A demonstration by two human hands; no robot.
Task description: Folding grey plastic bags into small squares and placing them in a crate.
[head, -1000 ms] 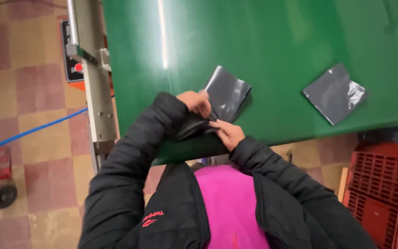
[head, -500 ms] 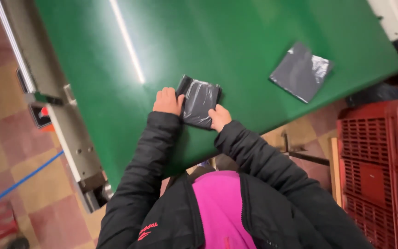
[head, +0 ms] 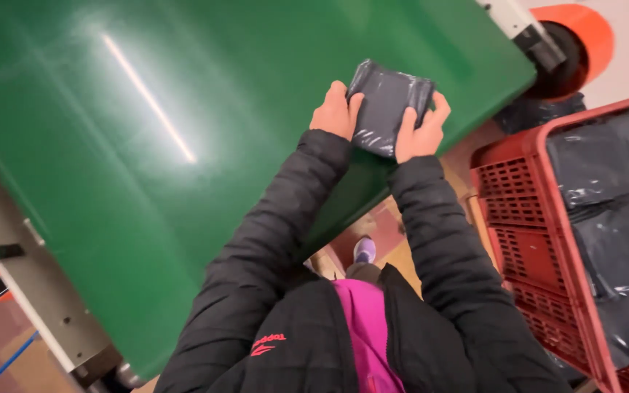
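Left hand (head: 336,113) and right hand (head: 420,135) clamp a folded, glossy dark-grey plastic packet (head: 386,105)

Green conveyor belt (head: 183,109) under dark plastic-wrapped packet (head: 387,105).

A flat, roughly square package (head: 387,105) wrapped in glossy dark grey plastic film is seen in the upper centre of the frame, gripped at its two sides by the left hand (head: 338,113) and the right hand (head: 420,132). Larger dark grey plastic-wrapped packages (head: 609,211) are stacked inside the red plastic crate (head: 515,218) at the right edge.
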